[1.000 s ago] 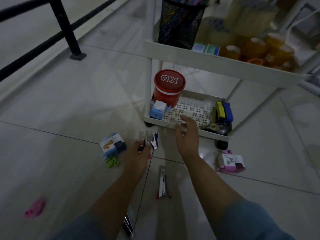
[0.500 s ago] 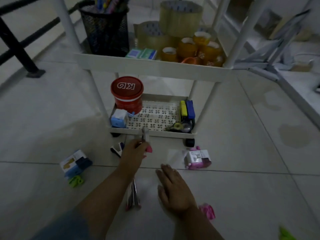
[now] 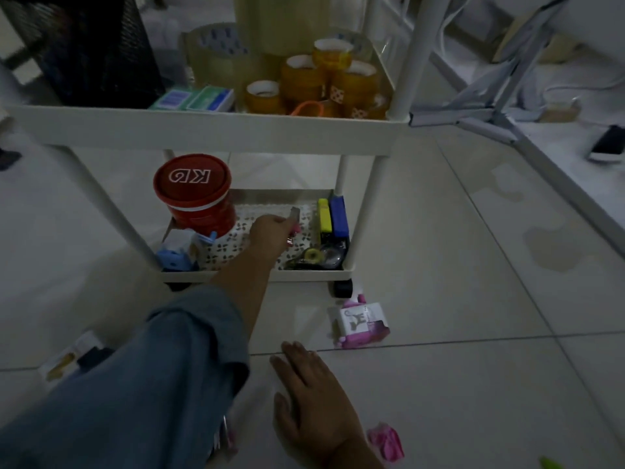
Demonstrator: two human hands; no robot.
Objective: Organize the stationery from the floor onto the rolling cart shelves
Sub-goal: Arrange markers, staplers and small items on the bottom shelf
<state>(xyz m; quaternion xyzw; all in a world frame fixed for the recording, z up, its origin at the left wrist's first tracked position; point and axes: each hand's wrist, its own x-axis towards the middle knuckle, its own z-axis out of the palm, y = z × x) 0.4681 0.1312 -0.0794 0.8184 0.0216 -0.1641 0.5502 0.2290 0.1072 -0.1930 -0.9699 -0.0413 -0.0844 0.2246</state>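
**Desk:** What sits on the cart's lower shelf point(image 3: 253, 275)?

**Photographer:** A red tin point(image 3: 194, 194) at the back-left corner and a blue sharpener point(image 3: 176, 255) at the front-left. A yellow bar point(image 3: 324, 214) and a blue bar point(image 3: 339, 216) lie touching along the right edge, with a tape dispenser point(image 3: 314, 257) at the front-right corner.

**Desk:** And the upper shelf point(image 3: 203, 133)?

**Photographer:** A black mesh cup point(image 3: 94, 55) at the left end, small boxes point(image 3: 192, 99) against the front edge, and amber tape rolls point(image 3: 304, 82) crowding the right corner.

**Desk:** The floor point(image 3: 473, 384)?

**Photographer:** It is pale tile. A pink-and-white box point(image 3: 362, 324) lies just beside the cart's front-right wheel point(image 3: 343, 287). The right hand point(image 3: 314, 394) rests flat, with a pink scrap point(image 3: 387, 440) near it.
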